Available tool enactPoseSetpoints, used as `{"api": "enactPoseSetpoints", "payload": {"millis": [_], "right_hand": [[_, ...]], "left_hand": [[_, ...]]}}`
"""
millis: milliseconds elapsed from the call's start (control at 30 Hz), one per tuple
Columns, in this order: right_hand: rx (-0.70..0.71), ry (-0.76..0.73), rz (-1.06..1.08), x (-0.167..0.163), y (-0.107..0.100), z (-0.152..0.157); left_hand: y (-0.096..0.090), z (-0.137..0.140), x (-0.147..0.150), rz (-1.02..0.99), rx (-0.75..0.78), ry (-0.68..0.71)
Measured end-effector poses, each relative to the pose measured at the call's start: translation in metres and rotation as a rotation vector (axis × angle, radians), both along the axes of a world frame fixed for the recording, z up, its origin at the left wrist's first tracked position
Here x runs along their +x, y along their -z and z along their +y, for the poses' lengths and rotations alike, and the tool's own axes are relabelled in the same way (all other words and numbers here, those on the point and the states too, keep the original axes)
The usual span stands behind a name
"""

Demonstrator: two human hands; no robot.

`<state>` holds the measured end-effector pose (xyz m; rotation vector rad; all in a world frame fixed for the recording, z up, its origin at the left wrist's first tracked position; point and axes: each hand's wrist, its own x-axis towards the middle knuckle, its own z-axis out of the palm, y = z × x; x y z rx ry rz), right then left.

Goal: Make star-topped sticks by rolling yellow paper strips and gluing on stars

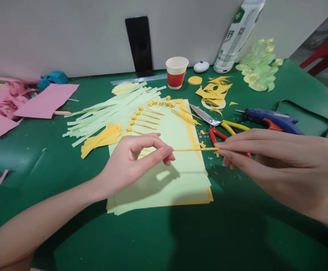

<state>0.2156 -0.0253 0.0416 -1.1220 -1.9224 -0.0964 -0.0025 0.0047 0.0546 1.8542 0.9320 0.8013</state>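
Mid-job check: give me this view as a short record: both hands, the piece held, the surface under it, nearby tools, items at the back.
Left hand: pinching a thin yellow strip on its left side
Right hand: pinching the same strip on its right side
Strip: nearly level, above pale green sheets
Table: green
Tools: scissors, blue glue gun
Back: red-and-white cup, white bottle

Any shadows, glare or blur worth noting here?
Head view: the left hand casts a shadow on the pale green paper; head view: a broad shadow darkens the green table nearest the camera, with pale sheen at left; head view: the thin yellow stick reads clearly.
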Motion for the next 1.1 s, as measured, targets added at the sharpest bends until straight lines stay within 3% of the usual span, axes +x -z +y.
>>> {"api": "enactPoseSetpoints", "payload": {"millis": [300, 700, 800, 967, 1100], "right_hand": [[-0.008, -0.017, 0.007, 0.0022, -0.0002, 0.0014], [-0.057, -0.030, 0.075, 0.0033, -0.0024, 0.0025], [-0.070, -0.051, 0.088, 0.0020, -0.0023, 0.0027], [-0.090, -0.052, 0.074, 0.0008, -0.0025, 0.0009], [-0.058, -0.068, 0.002, 0.0036, -0.0062, -0.0012]], "left_hand": [[-0.0024, 0.0023, -0.0029, 0.009, -0.030, -0.051], [-0.0005, 0.0009, -0.0028, 0.009, 0.048, -0.112], [0.0027, 0.0004, -0.0011, 0.021, 0.139, -0.122], [0.0010, -0.0022, 0.0001, 0.044, 0.427, -0.075], [-0.0035, -0.0061, -0.0016, 0.078, 0.482, -0.048]]}}
